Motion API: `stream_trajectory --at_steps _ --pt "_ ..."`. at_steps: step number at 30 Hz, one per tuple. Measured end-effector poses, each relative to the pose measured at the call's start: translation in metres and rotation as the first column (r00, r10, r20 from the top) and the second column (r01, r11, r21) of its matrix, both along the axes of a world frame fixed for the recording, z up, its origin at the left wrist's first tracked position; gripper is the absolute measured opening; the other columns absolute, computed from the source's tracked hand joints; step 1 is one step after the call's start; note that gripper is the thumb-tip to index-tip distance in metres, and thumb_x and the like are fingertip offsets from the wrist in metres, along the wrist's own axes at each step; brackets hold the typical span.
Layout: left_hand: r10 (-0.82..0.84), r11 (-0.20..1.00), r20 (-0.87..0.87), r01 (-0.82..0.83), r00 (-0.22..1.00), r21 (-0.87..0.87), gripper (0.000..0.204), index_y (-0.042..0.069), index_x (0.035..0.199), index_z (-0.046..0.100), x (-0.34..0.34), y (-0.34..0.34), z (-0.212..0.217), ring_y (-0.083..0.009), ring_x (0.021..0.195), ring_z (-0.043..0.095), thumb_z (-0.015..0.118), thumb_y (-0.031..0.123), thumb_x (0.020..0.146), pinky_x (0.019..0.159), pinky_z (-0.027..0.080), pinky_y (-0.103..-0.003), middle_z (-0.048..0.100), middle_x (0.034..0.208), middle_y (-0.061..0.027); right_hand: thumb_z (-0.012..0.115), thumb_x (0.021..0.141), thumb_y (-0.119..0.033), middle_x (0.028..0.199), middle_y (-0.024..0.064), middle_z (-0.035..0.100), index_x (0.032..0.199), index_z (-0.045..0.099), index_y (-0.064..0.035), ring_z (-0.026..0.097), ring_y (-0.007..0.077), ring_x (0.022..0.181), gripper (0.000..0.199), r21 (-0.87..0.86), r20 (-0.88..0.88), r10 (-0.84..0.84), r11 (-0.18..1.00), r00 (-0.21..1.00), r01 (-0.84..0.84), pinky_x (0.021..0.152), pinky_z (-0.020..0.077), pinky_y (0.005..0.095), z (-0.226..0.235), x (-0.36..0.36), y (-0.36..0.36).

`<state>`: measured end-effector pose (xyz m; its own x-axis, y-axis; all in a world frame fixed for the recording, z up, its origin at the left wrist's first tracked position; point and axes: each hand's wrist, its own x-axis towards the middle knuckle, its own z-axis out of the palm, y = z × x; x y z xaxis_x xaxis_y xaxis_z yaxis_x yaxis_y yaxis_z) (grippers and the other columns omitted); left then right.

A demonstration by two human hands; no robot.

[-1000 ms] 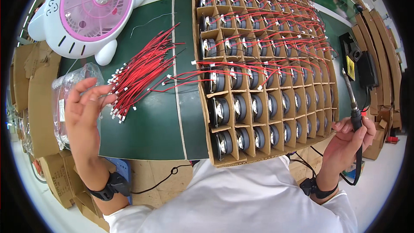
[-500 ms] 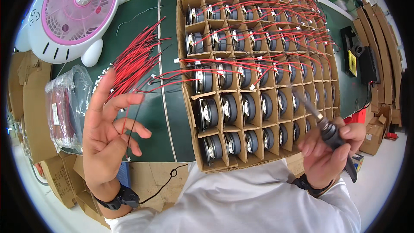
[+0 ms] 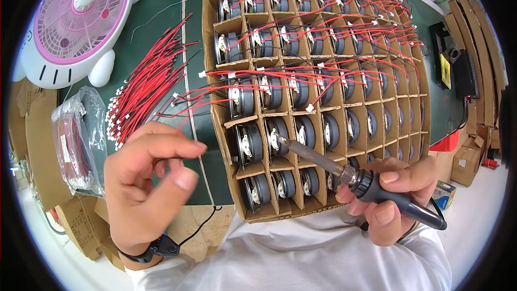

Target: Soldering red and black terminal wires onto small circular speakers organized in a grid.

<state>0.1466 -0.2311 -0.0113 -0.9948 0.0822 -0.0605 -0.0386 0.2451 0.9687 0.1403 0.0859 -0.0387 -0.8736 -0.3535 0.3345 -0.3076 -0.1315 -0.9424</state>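
Note:
My right hand grips the black handle of a soldering iron. Its metal tip reaches up and left to a round speaker in a lower cell of a cardboard grid box. Many cells hold speakers, and the upper ones have red and black wires attached. My left hand is raised left of the box with thumb and forefinger pinched on a thin wire that hardly shows. A dark strap sits on that wrist. A bundle of red and black wires lies on the green mat beyond it.
A white and pink desk fan stands at the far left. A clear plastic bag of wires lies left of my left hand. At the right are a black device, a red bin and cardboard boxes.
My left hand left the wire bundle and rose toward me with fingers pinched. My right hand swung the soldering iron from the box's right side onto a lower speaker.

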Motion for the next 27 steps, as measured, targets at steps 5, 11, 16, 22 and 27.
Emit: stream_trajectory --at_steps 5,11,16,22,27 --pt "-0.106 0.939 -0.207 0.029 0.973 -0.344 0.018 0.001 0.093 0.077 -0.008 0.02 -0.001 -0.0163 0.079 0.061 0.078 -0.005 0.077 0.068 0.049 -0.027 0.064 0.096 -0.0098 0.072 0.096 -0.022 0.073 0.0137 0.067 0.116 0.042 -0.0029 0.071 0.023 0.064 0.041 0.029 0.042 -0.066 0.997 0.997 0.065 0.064 0.0621 0.0416 -0.002 0.002 -0.003" --pt "-0.137 0.911 -0.272 0.013 0.953 -0.413 0.017 0.001 0.091 0.077 -0.015 0.026 -0.004 -0.0176 0.075 0.064 0.078 -0.006 0.076 0.063 0.052 -0.026 0.065 0.095 -0.0091 0.073 0.09 -0.002 0.089 0.0268 0.064 0.122 0.041 0.0109 0.064 0.0202 0.067 0.047 -0.169 -0.086 0.054 0.983 0.995 -0.068 0.059 0.0529 0.0336 -0.016 -0.007 -0.001" --pt "-0.242 0.92 -0.302 0.12 0.922 -0.373 0.017 0.001 0.09 0.076 -0.022 0.024 -0.014 -0.0194 0.078 0.071 0.079 -0.005 0.075 0.063 0.056 -0.029 0.072 0.103 -0.013 0.074 0.089 -0.001 0.084 0.0235 0.063 0.121 0.042 0.0117 0.062 0.019 0.064 0.046 -0.218 -0.038 0.104 0.97 0.994 -0.11 0.054 0.0486 0.0329 -0.012 -0.008 0.0" --pt "-0.341 0.842 -0.309 0.142 0.888 -0.521 0.018 0.002 0.089 0.071 -0.024 0.024 -0.016 -0.0228 0.078 0.073 0.079 -0.002 0.073 0.064 0.058 -0.032 0.074 0.109 -0.0139 0.076 0.086 0.0 0.082 0.0228 0.064 0.115 0.048 0.014 0.063 0.0203 0.063 0.043 -0.189 -0.026 -0.009 0.982 1.0 0.004 0.054 0.0497 0.033 -0.011 -0.003 -0.009" --pt "-0.417 0.811 -0.453 0.097 0.788 -0.577 0.023 0.003 0.092 0.069 -0.03 0.018 -0.031 -0.026 0.076 0.071 0.079 -0.001 0.072 0.063 0.058 -0.033 0.072 0.104 -0.0144 0.077 0.085 0.001 0.085 0.0237 0.065 0.11 0.051 0.0149 0.066 0.0236 0.064 0.039 -0.17 0.018 0.007 0.985 1.0 -0.004 0.056 0.0519 0.0347 -0.004 -0.005 -0.011"
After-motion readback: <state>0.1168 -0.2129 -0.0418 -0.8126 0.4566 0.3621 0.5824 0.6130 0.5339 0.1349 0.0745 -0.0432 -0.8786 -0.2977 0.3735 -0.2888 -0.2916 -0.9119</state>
